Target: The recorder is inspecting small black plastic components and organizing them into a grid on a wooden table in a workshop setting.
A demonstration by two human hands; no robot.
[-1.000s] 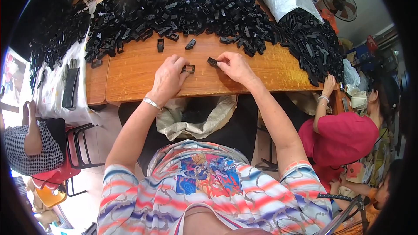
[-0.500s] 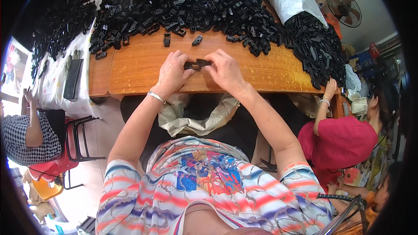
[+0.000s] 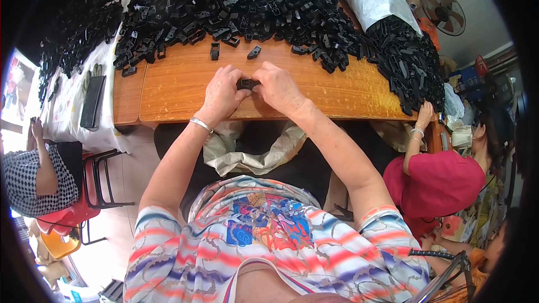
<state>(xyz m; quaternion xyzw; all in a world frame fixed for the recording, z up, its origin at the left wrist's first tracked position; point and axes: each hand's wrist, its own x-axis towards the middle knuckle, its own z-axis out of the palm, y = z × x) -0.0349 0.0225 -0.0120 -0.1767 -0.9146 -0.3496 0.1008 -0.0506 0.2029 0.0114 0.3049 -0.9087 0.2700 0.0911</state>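
My fingers (image 3: pixel 238 85) of both hands pinch a small black plastic piece (image 3: pixel 247 84) just above the wooden counter (image 3: pixel 179 87), forearms stretched forward, black parts heaped (image 3: pixel 247 5) along its far edge.

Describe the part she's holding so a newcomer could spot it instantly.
On the wooden table, in front of the black heap, the left hand and right hand meet. The small black clip sits pinched between them, the only piece off the table.
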